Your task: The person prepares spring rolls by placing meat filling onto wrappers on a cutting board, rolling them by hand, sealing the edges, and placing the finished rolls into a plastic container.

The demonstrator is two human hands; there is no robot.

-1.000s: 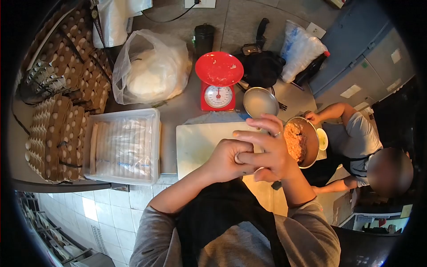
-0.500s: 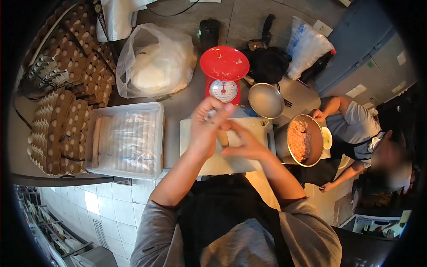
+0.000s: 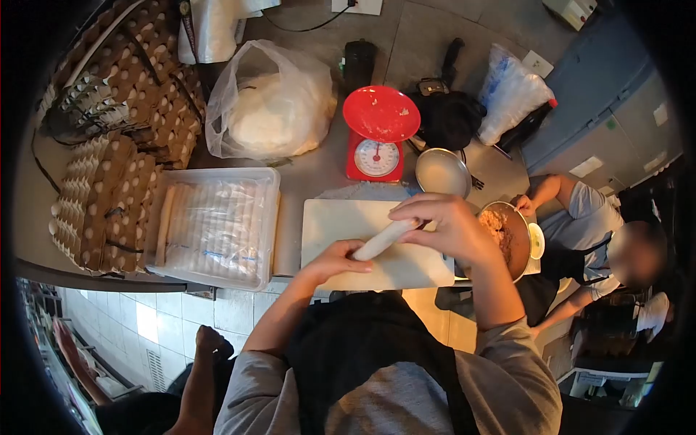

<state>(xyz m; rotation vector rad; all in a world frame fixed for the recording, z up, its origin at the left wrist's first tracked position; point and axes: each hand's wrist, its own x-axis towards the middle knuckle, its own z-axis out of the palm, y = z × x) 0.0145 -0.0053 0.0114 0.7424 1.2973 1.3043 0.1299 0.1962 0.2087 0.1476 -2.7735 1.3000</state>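
A long pale roll, like an uncooked spring roll point(image 3: 384, 239), slants between my two hands over the white cutting board point(image 3: 326, 217). The roll's lower left end is in my left hand point(image 3: 338, 261), its thumb and fingers closed around it. At the upper right end, my right hand point(image 3: 446, 223) grips it with bent fingers. Beside the board, a clear plastic box point(image 3: 272, 232) holds several similar long rolls under plastic film. To the right, partly behind my right forearm, is a metal pot point(image 3: 520, 250) with orange-pink filling point(image 3: 495, 222).
Beyond the board stand a red kitchen scale point(image 3: 381, 114), a small pan point(image 3: 443, 172) and a bag of white stuff point(image 3: 272, 116). Egg trays point(image 3: 101, 206) are stacked at left. A co-worker point(image 3: 580, 225) holds the pot's rim. Another person's arm point(image 3: 199, 384) shows at lower left.
My hands have moved apart and lower over the board, with the roll now in plain view between them. Another person's arm has come in at lower left. The view has shifted slightly.
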